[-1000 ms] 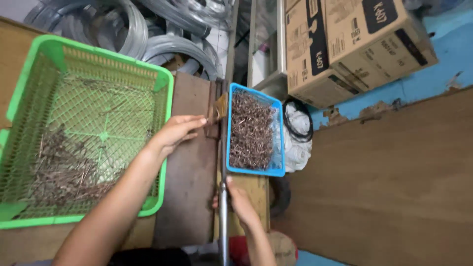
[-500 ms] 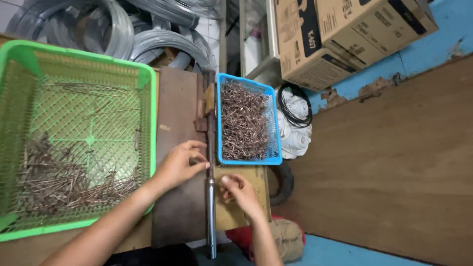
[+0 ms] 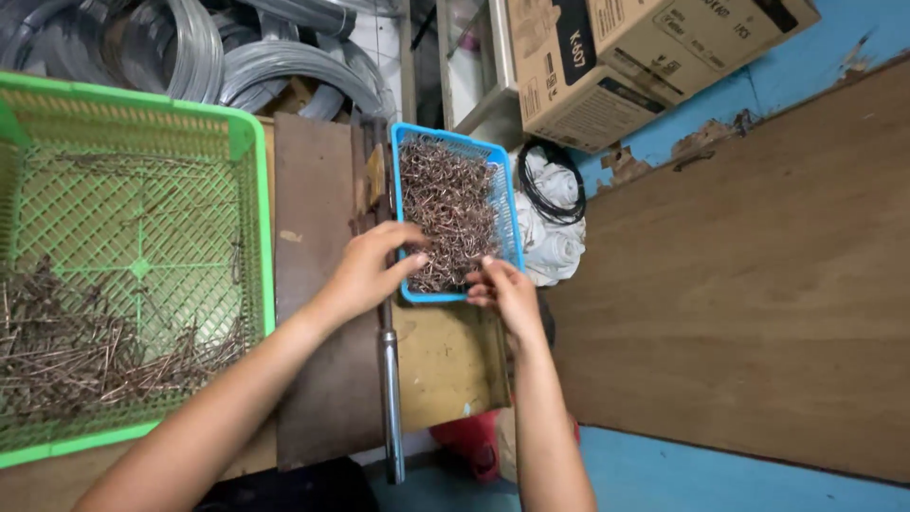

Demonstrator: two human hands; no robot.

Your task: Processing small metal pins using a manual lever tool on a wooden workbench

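Both hands meet at the near edge of the blue basket [image 3: 507,204], just below the centre of the frame. The left hand [image 3: 368,270] has its fingers curled loosely over the basket's near left corner, thumb forward, fingertips touching the heap of bent wire pieces [image 3: 445,204]; whether it has pinched one I cannot tell. The right hand [image 3: 507,294] sits at the near right corner, fingers bent inward on the rim, and what it grips, if anything, is hidden by the fingers.

The step in hand looks like picking pieces out of the heap. The next move would call for a clean pinch on a single piece, since they lie tangled and may lift in a clump.

The basket rests on a worn wooden desk [image 3: 450,360], beside a metal rod [image 3: 389,379] running down towards the lower edge. To the left is a large green basket [image 3: 251,218] holding straight wire lengths [image 3: 85,346] in its lower half. Coils of wire [image 3: 190,47] fill the upper left, cardboard boxes [image 3: 616,57] the upper right.
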